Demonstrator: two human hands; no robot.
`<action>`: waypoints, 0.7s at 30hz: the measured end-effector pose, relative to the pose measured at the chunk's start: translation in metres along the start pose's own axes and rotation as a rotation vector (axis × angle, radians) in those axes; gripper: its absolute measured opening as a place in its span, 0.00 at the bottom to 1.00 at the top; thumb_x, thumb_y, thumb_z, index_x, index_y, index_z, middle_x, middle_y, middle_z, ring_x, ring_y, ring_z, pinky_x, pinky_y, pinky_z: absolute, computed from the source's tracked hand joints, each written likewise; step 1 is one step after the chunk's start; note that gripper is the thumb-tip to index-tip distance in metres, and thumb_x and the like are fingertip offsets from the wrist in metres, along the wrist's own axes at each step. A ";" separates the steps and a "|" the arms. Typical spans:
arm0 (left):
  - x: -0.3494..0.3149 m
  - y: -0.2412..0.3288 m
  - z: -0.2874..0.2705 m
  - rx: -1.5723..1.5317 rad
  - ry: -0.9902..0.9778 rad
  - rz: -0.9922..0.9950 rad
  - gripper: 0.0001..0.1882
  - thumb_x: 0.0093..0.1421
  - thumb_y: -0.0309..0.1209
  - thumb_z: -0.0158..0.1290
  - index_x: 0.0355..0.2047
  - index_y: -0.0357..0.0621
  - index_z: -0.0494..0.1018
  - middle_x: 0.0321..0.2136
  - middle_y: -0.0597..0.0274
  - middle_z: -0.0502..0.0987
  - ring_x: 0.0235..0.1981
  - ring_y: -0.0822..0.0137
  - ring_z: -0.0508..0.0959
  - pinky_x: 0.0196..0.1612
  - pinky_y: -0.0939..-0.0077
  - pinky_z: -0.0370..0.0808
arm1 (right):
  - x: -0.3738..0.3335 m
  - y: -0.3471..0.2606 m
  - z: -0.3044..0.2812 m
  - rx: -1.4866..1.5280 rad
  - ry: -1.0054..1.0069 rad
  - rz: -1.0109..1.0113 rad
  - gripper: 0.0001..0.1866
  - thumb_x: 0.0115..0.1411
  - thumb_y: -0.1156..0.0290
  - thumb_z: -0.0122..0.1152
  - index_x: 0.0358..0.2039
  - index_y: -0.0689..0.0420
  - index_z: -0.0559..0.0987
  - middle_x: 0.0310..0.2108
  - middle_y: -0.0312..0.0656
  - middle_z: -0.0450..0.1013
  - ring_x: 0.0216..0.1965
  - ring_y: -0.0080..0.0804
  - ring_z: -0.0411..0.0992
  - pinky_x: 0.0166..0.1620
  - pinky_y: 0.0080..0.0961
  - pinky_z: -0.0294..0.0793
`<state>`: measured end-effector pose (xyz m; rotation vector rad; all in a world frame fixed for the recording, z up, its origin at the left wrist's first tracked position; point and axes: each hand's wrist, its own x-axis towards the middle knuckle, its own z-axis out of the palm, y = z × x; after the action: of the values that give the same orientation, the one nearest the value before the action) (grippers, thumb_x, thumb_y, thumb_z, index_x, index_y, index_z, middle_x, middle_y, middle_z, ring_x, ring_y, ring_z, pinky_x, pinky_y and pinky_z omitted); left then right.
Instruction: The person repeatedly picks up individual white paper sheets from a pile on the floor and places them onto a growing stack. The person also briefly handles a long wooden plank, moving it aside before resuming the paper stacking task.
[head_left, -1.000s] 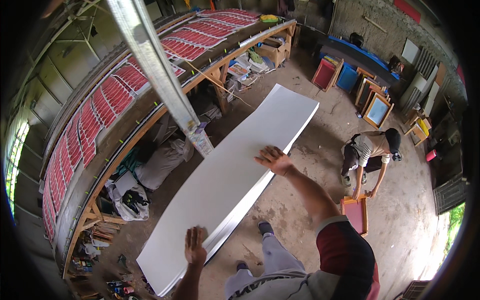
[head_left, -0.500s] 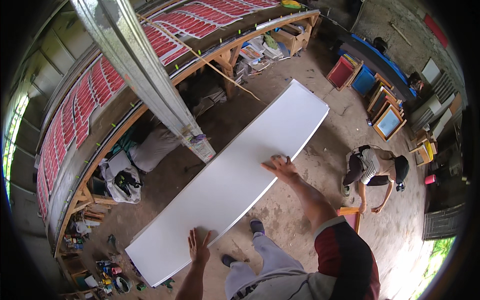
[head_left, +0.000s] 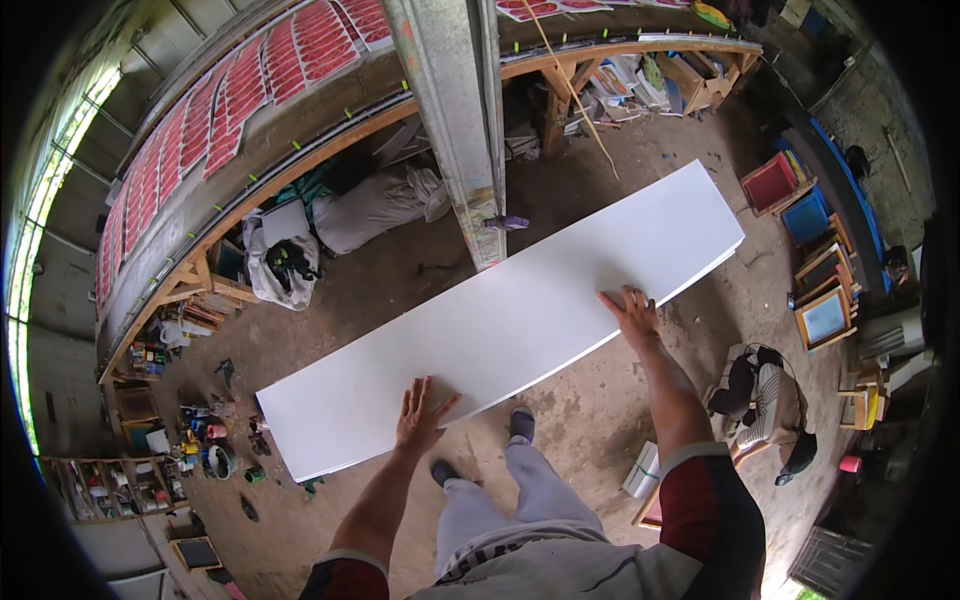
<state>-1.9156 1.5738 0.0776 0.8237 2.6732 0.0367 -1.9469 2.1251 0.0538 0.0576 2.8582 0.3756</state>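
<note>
A long stack of white sheets [head_left: 510, 320] stretches slantwise in front of me, from lower left to upper right. Whatever bears it is hidden beneath. My left hand [head_left: 419, 418] lies on the near edge of the top sheet, left of the middle, its fingers spread and the thumb out to the right. Farther right, my right hand [head_left: 632, 318] rests on the same near edge with its fingers apart. Neither hand grips anything. The top sheet looks smooth and blank, and the sheet edges show along the near side.
A metal post [head_left: 450, 130] stands against the stack's far side. Behind it runs a long table [head_left: 330, 125] bearing red printed sheets [head_left: 245, 85]. A person [head_left: 768, 405] crouches at right, near framed screens [head_left: 825, 315]. Pots and jars [head_left: 215, 445] crowd the floor at left.
My view has swung, so the stack lies flatter across it and the post appears farther right. Both hands remain spread on the top sheet. The crouching person has bent lower.
</note>
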 end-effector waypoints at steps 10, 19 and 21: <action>0.005 0.010 -0.015 0.040 -0.151 -0.170 0.55 0.54 0.55 0.70 0.78 0.84 0.52 0.79 0.38 0.33 0.80 0.32 0.34 0.76 0.27 0.43 | -0.019 -0.045 -0.039 0.252 -0.056 -0.335 0.66 0.45 0.34 0.78 0.80 0.29 0.51 0.81 0.50 0.43 0.81 0.52 0.42 0.77 0.66 0.45; 0.003 -0.006 0.025 0.085 -0.068 -0.091 0.59 0.57 0.56 0.68 0.80 0.76 0.43 0.79 0.33 0.35 0.78 0.25 0.37 0.71 0.18 0.47 | -0.023 -0.112 -0.014 0.228 0.159 -0.467 0.60 0.47 0.27 0.70 0.78 0.25 0.56 0.81 0.41 0.47 0.80 0.53 0.46 0.74 0.75 0.46; 0.002 -0.005 0.028 0.086 -0.061 -0.078 0.58 0.58 0.55 0.68 0.80 0.75 0.44 0.78 0.31 0.35 0.78 0.24 0.38 0.71 0.17 0.47 | -0.025 -0.108 -0.016 0.238 0.151 -0.447 0.59 0.46 0.29 0.73 0.77 0.25 0.58 0.81 0.40 0.47 0.80 0.53 0.46 0.74 0.76 0.46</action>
<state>-1.9107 1.5692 0.0496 0.7339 2.6627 -0.1210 -1.9273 2.0151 0.0465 -0.5771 2.9303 -0.0535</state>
